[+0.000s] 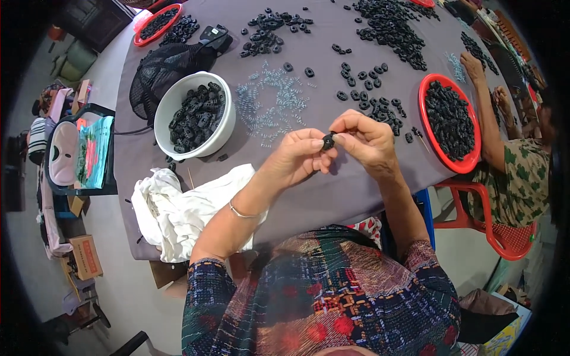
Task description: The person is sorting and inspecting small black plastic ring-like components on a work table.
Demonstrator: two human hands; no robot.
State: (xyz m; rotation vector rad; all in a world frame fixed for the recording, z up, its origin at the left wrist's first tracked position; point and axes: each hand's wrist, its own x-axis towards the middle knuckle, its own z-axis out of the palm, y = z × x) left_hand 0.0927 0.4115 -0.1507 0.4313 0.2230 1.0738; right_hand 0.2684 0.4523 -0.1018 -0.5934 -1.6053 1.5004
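Note:
Over the near part of the table, both hands meet at a small black plastic cord lock (328, 142). My left hand (298, 155) is closed, pinching it between thumb and fingers. From the other side my right hand (371, 141) grips it with thumb and forefinger. The fingertips cover part of it, and any spring inside is hidden. Just beyond the hands lie many thin metal springs (270, 107) in a loose patch. Loose black cord-lock parts (380, 110) are scattered behind my right hand. A white bowl (228, 126) full of black pieces stands to the left.
A red basket (424, 113) of black parts is at the right, beside a co-worker's arm (484, 107). White cloth (178, 207) lies by my left forearm. A black mesh bag (160, 74) sits behind the bowl. More black heaps (392, 29) cover the far table.

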